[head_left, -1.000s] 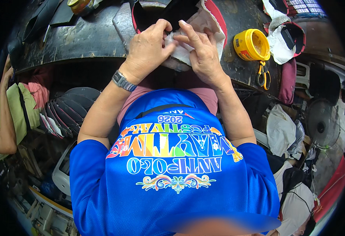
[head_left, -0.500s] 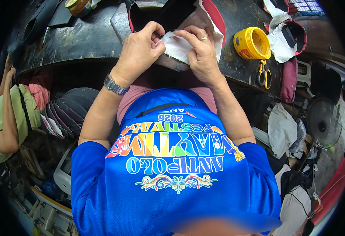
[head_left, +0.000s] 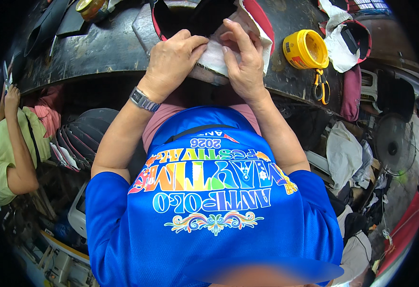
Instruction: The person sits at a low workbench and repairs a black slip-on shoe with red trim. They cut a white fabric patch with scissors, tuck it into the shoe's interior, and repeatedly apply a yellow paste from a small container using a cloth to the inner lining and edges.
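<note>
A black piece with a red edge and white cloth lining [head_left: 213, 53] lies at the bench's near edge, partly hidden by my hands. My left hand [head_left: 175, 58] is closed at the lining's left side, its thumb and forefinger pinching the cloth. Over the lining's right part, my right hand [head_left: 244, 64] has its thumb and forefinger apart, the other fingers loosely bent. Nothing shows between them. Beneath the piece is a grey slab [head_left: 145, 29] with angled corners.
On the dark bench [head_left: 99, 52] stand an open yellow tub [head_left: 306, 49] and orange-handled scissors [head_left: 321, 88] at its edge. More red-edged pieces [head_left: 357, 43] lie at right. A co-worker [head_left: 13, 153] holding scissors is at left, beside stacked black pieces [head_left: 83, 136]. A fan [head_left: 392, 148] stands at right.
My right hand's forefinger and thumb have lifted and spread away from the lining. My left hand has turned slightly and moved right. The co-worker's arm at left has shifted.
</note>
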Tool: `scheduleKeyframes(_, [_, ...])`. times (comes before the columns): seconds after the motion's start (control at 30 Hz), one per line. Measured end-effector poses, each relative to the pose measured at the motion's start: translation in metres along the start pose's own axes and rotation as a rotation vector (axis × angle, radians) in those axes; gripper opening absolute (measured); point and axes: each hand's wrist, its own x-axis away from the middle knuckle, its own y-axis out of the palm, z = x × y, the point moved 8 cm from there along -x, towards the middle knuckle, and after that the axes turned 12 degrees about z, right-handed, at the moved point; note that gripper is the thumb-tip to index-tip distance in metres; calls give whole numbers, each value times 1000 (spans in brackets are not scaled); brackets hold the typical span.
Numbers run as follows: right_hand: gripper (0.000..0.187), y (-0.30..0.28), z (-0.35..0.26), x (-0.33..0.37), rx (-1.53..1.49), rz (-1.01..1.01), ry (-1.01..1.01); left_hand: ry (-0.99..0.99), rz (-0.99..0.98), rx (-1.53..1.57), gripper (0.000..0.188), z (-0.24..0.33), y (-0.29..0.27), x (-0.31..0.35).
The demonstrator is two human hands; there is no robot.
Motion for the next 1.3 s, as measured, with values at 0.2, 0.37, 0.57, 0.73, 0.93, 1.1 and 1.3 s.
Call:
scheduleKeyframes(0.2, [56, 1, -5, 0, 87, 22, -79, -3, -43, -10, 13, -4, 5, -3])
scheduleKeyframes(0.37, [58, 4, -5, 2, 156, 38, -98, 39, -32, -91, 10, 1, 12, -6])
scheduleKeyframes(0.57, [44, 7, -8, 4, 243, 31, -183, 11, -35, -18, 12, -3, 9, 2])
scheduleKeyframes(0.73, [39, 12, -11, 4, 339, -14, -232, -30, -7, 73, 13, -9, 3, 8])
scheduleKeyframes(0.93, [38, 22, -17, 10, 521, -84, -302, -119, -47, 217, 12, -13, 0, 7])
scheduleKeyframes(1.1, [42, 27, -21, 12, 497, -147, -317, -215, -52, 299, 10, -17, -14, 11])
scheduleKeyframes(1.3, [46, 29, -28, 16, 494, -165, -362, -273, 137, 352, 10, -30, -48, 11])
